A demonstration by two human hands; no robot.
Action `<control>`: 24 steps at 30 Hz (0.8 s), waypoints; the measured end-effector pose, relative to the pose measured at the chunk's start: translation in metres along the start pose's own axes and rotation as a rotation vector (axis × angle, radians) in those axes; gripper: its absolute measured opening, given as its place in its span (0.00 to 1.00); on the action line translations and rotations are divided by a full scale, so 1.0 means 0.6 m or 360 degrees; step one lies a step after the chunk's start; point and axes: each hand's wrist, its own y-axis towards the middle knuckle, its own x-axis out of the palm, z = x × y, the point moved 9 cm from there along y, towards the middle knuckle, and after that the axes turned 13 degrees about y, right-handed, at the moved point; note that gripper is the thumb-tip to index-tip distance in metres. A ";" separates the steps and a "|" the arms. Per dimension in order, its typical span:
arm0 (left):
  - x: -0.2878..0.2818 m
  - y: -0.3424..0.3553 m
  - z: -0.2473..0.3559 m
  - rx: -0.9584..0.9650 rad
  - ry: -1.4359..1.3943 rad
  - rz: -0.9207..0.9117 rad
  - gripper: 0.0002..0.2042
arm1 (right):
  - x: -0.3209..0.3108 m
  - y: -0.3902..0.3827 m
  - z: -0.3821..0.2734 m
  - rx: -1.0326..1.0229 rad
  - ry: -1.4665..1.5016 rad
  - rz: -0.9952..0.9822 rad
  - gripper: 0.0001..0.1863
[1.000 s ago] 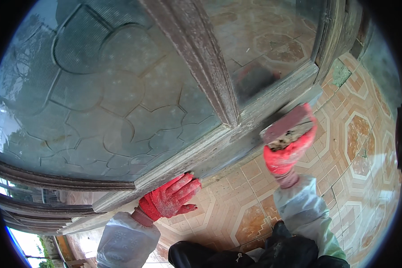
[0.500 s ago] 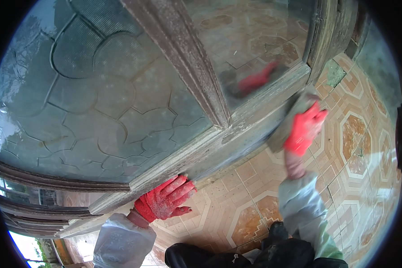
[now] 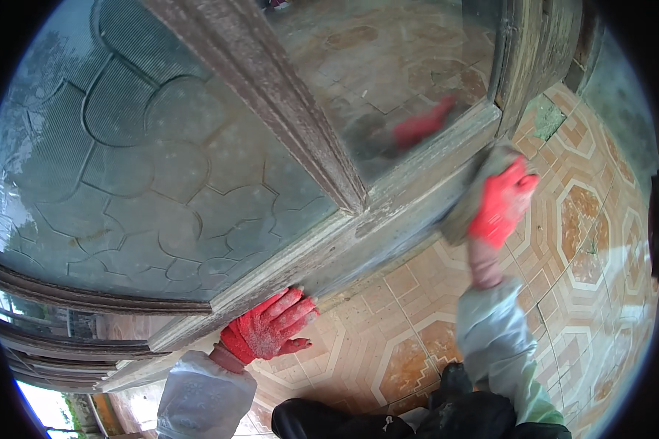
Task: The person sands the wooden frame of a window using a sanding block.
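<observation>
A worn wooden door with a weathered bottom rail [image 3: 399, 219] and patterned glass panes [image 3: 190, 175] leans across the view. In a red work glove, my right hand [image 3: 502, 205] is closed on a flat grey-brown pad [image 3: 461, 212], which lies against the right part of the rail's face. Motion smears that hand and the pad's exact kind cannot be made out. My left hand [image 3: 269, 325], also in a red, dusty glove, rests on the lower edge of the rail farther left. Its fingers are spread and hold nothing.
Patterned beige and brown tiles [image 3: 432, 293] cover the floor below the door. One greenish broken patch [image 3: 548, 121] shows in the tiles at the upper right. A wooden post [image 3: 538, 58] rises beside the door. My dark shoe [image 3: 455, 379] stands near the lower edge.
The upper part of the door has shifted left in the view, while the floor stays put. My right hand with the pad has moved only slightly; my left hand keeps its place.
</observation>
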 end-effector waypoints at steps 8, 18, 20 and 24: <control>-0.009 -0.002 0.003 0.0055 -0.0005 -0.0035 0.28 | 0.010 -0.178 -0.108 -0.1007 0.0763 -0.0483 0.32; 0.006 0.004 0.002 0.0037 0.0085 -0.0053 0.27 | 0.024 -0.193 -0.035 -0.0232 0.0362 -0.0297 0.30; 0.005 0.003 0.004 0.0053 0.0104 -0.0082 0.27 | 0.079 -0.331 -0.083 -0.0739 0.0564 -0.1404 0.43; 0.021 -0.020 0.005 0.0040 0.0139 -0.0151 0.27 | 0.048 -0.186 -0.032 -0.0750 0.0717 -0.0553 0.38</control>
